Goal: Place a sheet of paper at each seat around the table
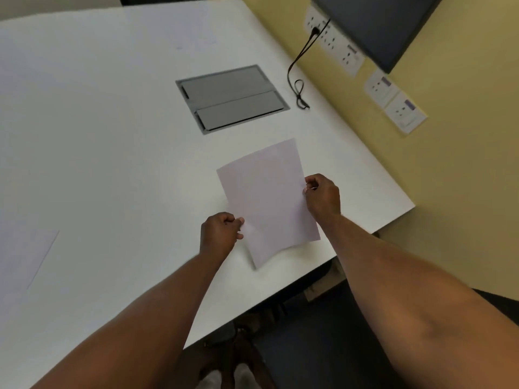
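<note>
Sheet of paper (266, 200): held low over the white worktop (112, 136), near its right end, just short of the grey cable hatch (231, 98).
Left hand (220, 234): grip pinched on the sheet's lower left edge.
Right hand (323, 195): grip pinched on the right edge.
Handling: light, limp, creases easily; its near corner sags. Opposite edges suit it.
Second sheet (26, 256): seemingly lying flat at far left, though faint.

Both bare forearms reach forward. The left hand (220, 234) pinches with thumb and curled fingers; the right hand (323, 196), farther ahead, pinches likewise, knuckles up.
</note>
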